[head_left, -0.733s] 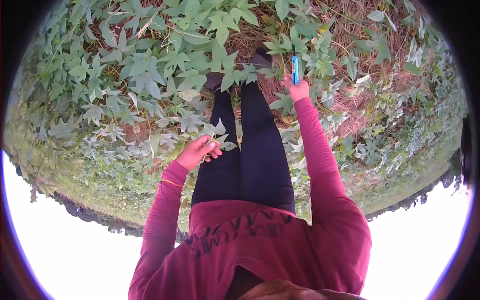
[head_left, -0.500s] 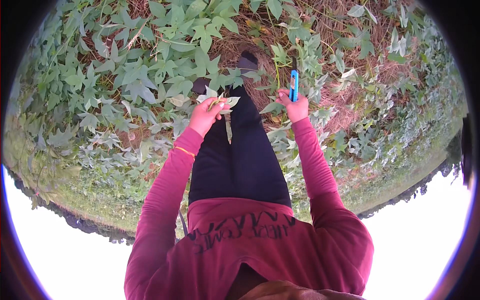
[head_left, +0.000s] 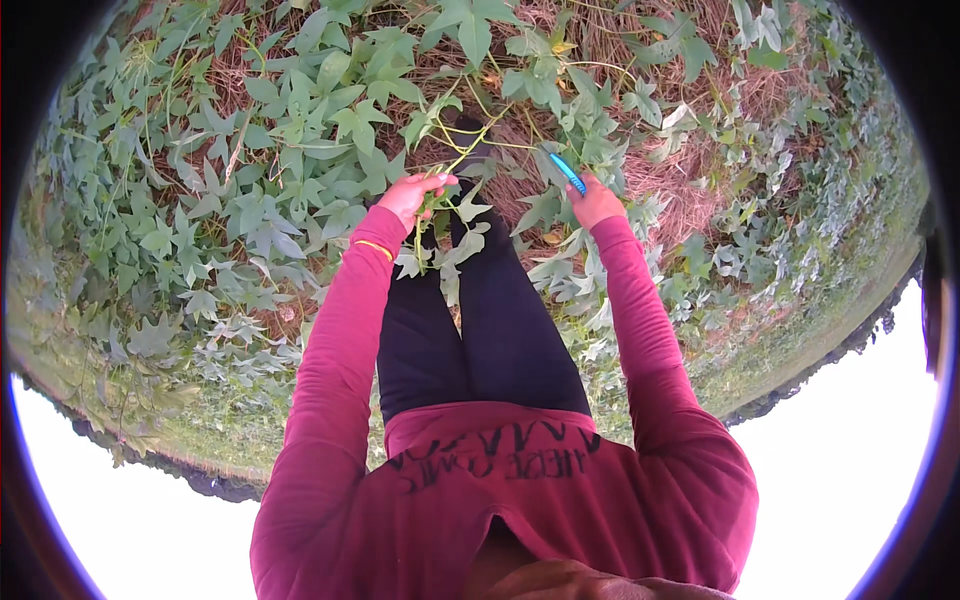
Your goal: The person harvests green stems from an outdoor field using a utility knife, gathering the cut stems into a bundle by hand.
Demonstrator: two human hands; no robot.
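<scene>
My left hand (head_left: 408,197) is closed round a leafy green vine (head_left: 465,152), its stem rising past the fingertips and forking above them. Some of its lobed leaves hang below the hand, in front of my dark trousers (head_left: 500,320). In my right hand (head_left: 597,203) is a blue utility knife (head_left: 568,173), gripped in the fist and tilted up to the left. Its tip points toward the thin stems between my hands. Whether the blade touches a stem I cannot tell.
Lobed-leaf vines (head_left: 290,140) spread densely over the ground on both sides. Dry brown straw (head_left: 660,190) shows between them, mostly at the right. One shoe, partly covered by leaves, is ahead of my legs. A tree line (head_left: 200,480) edges the field.
The knife has turned from upright to tilting left. My left hand now holds a longer, forked vine with leaves hanging down, where it held a short leafy piece before.
</scene>
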